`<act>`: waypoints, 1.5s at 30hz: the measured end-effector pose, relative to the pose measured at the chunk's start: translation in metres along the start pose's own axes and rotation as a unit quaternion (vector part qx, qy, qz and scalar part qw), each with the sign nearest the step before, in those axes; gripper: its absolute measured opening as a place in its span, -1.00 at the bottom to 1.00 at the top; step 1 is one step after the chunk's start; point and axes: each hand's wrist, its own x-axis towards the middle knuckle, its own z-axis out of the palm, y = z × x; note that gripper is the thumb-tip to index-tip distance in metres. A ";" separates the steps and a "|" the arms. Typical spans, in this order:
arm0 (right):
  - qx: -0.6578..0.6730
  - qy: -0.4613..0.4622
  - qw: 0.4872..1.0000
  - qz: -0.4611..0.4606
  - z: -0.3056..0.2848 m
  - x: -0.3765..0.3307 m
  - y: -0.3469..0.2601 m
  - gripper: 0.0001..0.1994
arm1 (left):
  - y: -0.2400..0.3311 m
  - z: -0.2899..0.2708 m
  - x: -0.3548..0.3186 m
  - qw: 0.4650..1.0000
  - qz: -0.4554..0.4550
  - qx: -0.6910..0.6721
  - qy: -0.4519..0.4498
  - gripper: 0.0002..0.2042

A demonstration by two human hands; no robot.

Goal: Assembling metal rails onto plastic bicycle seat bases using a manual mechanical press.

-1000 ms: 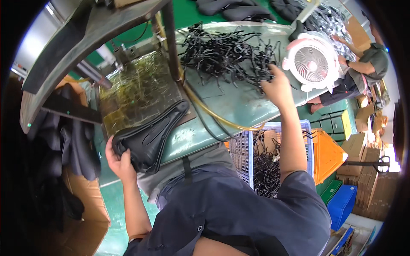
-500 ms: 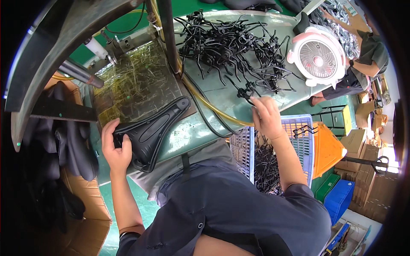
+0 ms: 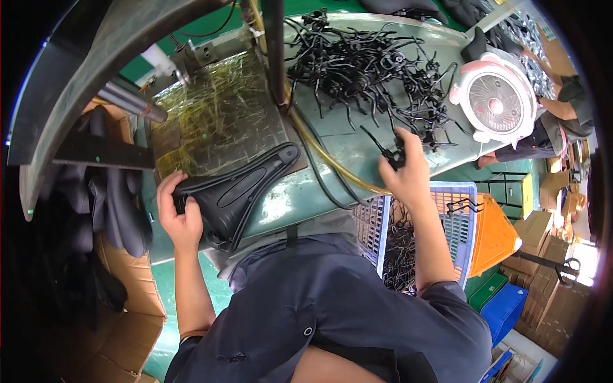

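Note:
A black bicycle saddle lies underside up at the near edge of the bench, its nose pointing to the far right. My left hand grips its wide rear end, thumb on the near face and fingers round the outer edge. Farther right, my right hand closes thumb and fingers round a black saddle rail frame with a clamp, just in front of a heap of similar rail frames. Part of that piece is hidden behind the fingers.
A scratched metal press plate lies left, with a steel frame post and yellow hose beside it. A white fan stands right. Below are a blue crate of rail frames and a cardboard box of saddles. Another person works far right.
My right hand has gone from touching the rail frame with its fingertips to closing round it. My left hand keeps its hold on the saddle. The whole view has shifted slightly.

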 end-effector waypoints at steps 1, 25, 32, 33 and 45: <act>0.037 0.001 0.999 -0.002 0.002 -0.003 0.003 -0.28 | 0.002 0.000 0.000 1.000 -0.008 -0.009 0.003 -0.52; 0.165 -0.152 0.909 -0.350 0.073 -0.004 -0.157 -0.35 | 0.006 0.039 -0.025 0.980 -0.083 -0.173 0.060 -0.74; 0.163 -0.152 0.898 -0.378 0.094 -0.007 -0.160 -0.37 | 0.005 0.043 -0.028 0.976 -0.100 -0.176 0.080 -0.73; 0.164 -0.153 0.899 -0.376 0.095 -0.008 -0.161 -0.37 | 0.003 0.043 -0.028 0.975 -0.100 -0.180 0.085 -0.73; 0.191 -0.163 0.872 -0.421 0.100 0.002 -0.171 -0.38 | 0.002 0.044 -0.029 0.974 -0.098 -0.184 0.085 -0.73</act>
